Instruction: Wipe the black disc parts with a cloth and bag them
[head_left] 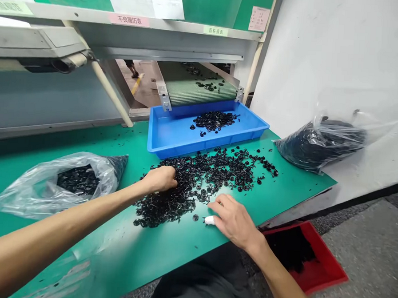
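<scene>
Small black plastic parts (pixel 218 172), some with round heads and thin stems, lie in a wide loose pile on the green tabletop (pixel 120 251). My left hand (pixel 160 179) is at the pile's left side, its fingers curled down among the parts; whatever they grip is hidden. To the right, by the pile's near edge, my right hand (pixel 233 219) is loosely bent, with thumb and fingers apart. A white wrap (pixel 210 220) covers its thumb tip, and a tiny dark piece shows beside it. One round black part (pixel 196 217) lies alone left of that thumb.
A blue tray (pixel 206 146) with more black parts stands under the end of a green conveyor belt (pixel 195 89). An open clear bag (pixel 26 197) of black pieces lies left; a fuller bag (pixel 319 144) leans right. A red bin (pixel 326 267) sits on the floor.
</scene>
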Demonstrator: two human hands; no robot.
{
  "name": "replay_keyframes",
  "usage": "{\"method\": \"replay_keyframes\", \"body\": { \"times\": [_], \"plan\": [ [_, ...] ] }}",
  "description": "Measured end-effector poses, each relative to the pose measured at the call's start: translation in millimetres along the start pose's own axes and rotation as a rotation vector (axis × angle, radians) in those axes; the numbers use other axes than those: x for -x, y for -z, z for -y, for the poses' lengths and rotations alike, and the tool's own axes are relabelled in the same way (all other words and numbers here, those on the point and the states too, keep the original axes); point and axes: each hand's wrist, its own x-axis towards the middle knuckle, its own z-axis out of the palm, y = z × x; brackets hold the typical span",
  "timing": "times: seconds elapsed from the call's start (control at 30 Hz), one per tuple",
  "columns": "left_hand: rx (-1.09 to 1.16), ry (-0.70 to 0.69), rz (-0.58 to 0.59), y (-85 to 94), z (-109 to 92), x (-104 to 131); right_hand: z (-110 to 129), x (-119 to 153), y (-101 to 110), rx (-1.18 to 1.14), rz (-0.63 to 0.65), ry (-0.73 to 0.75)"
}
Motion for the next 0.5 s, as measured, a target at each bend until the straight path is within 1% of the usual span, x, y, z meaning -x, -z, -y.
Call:
{"method": "replay_keyframes", "body": {
  "times": [0.07, 0.13, 0.23, 0.3, 0.37, 0.43, 0.5],
  "plan": [
    [0.006, 0.017, 0.02, 3.2, -1.4, -3.3, 9.8, -1.1, -6.3, 0.017, -0.013, 0.046],
    [0.011, 0.023, 0.004, 7.3, -1.9, -5.7, 14.3, -2.8, -12.7, 0.048, -0.043, 0.047],
    [0.03, 0.01, -0.063, 15.1, -1.4, -7.0, 14.3, -2.8, -18.8, 0.092, -0.142, -0.028],
    [0.056, -0.014, -0.122, 20.6, -0.6, -7.3, 18.1, -0.4, -20.5, 0.076, -0.208, -0.041],
    [0.093, -0.046, -0.171, 25.2, 0.4, -7.4, 29.9, 2.5, -22.5, 0.029, -0.21, 0.046],
    [0.137, -0.079, -0.196, 27.5, 1.8, -7.1, 47.5, 3.4, -26.7, -0.009, -0.145, 0.226],
    [0.186, -0.101, -0.208, 26.5, 4.1, -5.3, 63.3, 0.2, -32.3, 0.001, -0.077, 0.409]
  ]
}}
